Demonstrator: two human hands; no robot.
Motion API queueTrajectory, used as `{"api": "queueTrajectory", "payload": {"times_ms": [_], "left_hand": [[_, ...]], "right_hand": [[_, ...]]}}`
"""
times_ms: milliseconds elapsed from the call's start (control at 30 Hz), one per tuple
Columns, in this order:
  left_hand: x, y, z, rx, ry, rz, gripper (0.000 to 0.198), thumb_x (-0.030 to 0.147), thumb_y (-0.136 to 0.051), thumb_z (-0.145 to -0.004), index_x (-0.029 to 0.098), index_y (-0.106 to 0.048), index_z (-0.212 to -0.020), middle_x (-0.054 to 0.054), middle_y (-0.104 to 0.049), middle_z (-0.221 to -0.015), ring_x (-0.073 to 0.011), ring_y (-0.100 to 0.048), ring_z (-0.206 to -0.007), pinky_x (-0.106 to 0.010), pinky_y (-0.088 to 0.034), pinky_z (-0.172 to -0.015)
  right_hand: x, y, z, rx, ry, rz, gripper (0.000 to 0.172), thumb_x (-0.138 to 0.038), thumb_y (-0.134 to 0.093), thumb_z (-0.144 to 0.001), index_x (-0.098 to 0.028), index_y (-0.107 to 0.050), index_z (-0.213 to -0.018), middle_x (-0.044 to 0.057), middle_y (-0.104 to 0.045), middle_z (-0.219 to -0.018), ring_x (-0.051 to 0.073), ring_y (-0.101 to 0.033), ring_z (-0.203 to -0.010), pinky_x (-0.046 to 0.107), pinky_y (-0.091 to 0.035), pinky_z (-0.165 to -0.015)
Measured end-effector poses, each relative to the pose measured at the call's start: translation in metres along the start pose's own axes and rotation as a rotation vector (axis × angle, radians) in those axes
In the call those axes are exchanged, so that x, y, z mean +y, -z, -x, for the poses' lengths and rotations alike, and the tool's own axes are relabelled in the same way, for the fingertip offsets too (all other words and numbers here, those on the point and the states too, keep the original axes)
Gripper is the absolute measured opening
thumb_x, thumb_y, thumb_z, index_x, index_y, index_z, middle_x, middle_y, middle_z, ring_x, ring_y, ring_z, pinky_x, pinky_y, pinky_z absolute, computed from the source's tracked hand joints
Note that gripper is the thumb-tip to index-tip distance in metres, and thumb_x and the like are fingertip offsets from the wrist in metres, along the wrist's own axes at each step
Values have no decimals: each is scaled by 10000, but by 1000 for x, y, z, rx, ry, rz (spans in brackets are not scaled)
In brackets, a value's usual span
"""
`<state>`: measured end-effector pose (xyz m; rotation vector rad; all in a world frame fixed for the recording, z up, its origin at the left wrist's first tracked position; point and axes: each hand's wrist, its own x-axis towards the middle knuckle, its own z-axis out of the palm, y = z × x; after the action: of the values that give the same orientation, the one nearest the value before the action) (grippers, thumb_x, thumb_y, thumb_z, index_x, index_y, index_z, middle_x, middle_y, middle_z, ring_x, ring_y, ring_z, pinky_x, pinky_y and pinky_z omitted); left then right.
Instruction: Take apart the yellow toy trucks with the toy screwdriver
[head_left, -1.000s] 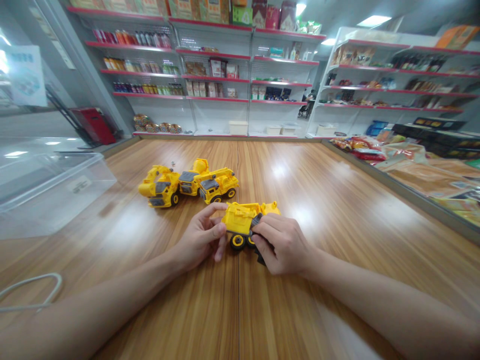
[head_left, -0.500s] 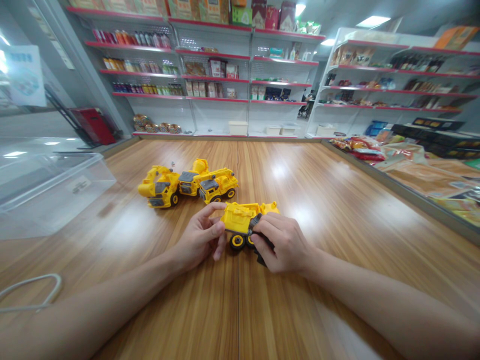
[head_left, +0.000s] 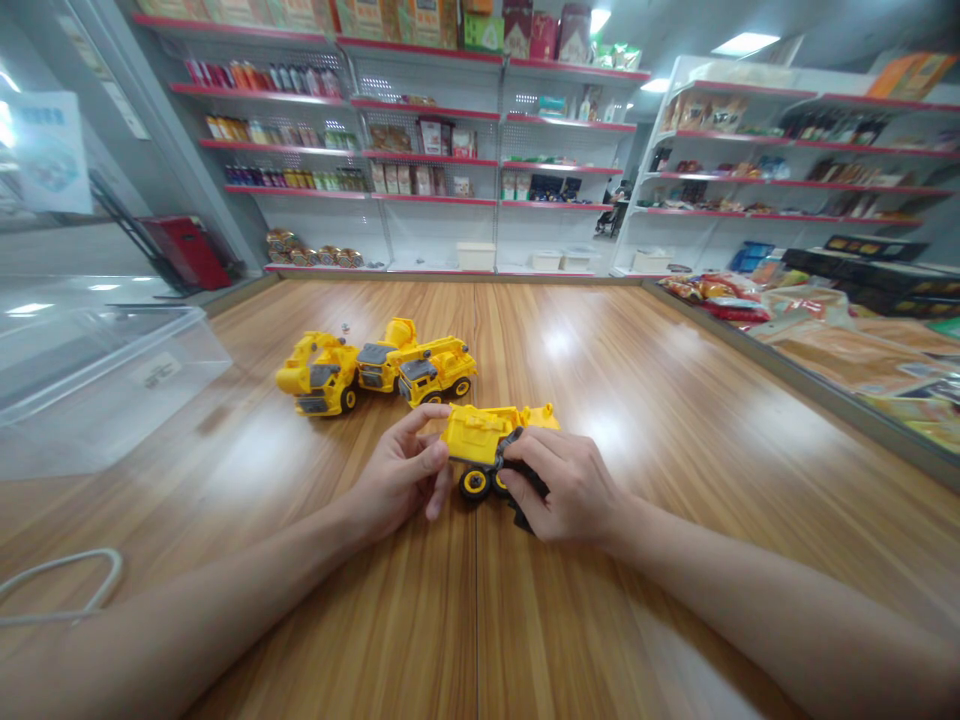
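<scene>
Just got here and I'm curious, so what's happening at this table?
A person is holding a yellow toy truck with both hands. The left hand grips one end, and the right hand covers much of the other. Three more yellow toy vehicles stand close together on the wooden table, beyond the left hand, with neither hand on them. A clear plastic box is off to the left.

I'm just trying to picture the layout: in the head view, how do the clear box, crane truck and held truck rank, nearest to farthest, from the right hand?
1. Held truck: touching the right hand.
2. Crane truck: ahead and to the left.
3. Clear box: at the far left.
</scene>
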<state>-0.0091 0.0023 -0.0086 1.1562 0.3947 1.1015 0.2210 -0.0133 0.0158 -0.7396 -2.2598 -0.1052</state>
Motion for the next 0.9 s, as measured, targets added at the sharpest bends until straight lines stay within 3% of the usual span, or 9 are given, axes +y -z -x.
{"api": "queueTrajectory", "payload": {"times_ms": [300,900], "left_hand": [[-1,2,0,-26,-7,-5,351,310,-681,-864,277,-535,-1181,31,-659,-638,-97,-572,-352,-109,-347,-335],[-1,2,-1,-30,-11,-32,327,309,-677,-866,282,-539,-1161,19,-677,-694,-82,-566,-352,-99,-357,-329]], "right_hand": [[0,0,-2,-6,11,38,165,-273,-522,-905,-178,-553,-775,26,-600,-706,150,-522,-628,294,-388,-595],[2,-3,-1,55,-3,41,201,-318,-563,-915,-172,-572,-777,13,-610,-695,128,-546,-607,264,-382,-589]]}}
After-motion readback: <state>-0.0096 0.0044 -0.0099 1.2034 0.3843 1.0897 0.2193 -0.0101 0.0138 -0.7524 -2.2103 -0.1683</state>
